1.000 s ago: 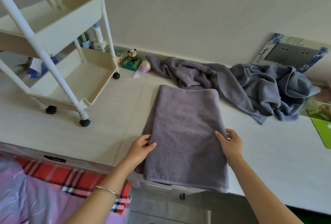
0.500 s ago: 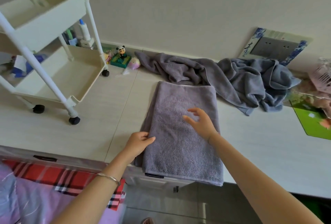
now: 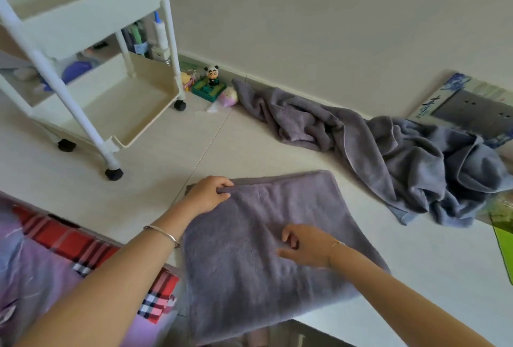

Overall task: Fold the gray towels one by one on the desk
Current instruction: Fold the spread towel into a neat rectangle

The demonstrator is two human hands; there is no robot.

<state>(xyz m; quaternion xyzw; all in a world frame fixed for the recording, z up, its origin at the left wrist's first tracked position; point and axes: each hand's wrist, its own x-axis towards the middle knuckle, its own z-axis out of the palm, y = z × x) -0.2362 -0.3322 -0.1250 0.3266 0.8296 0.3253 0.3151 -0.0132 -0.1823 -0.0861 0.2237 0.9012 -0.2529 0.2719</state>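
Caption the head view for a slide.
Left hand pinches the far corner of the folded gray towel; right hand rests on it.

Folded gray towel lies flat at near centre of the desk, a plush purplish-gray rectangle set on a slant, its near end hanging over the front edge. The left hand pinches its far-left corner. Far and to the right, crumpled gray towels sprawl in a rumpled heap along the wall.

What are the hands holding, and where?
The left hand pinches the folded gray towel at its far left corner. The right hand only rests on the towel's middle, gripping nothing.
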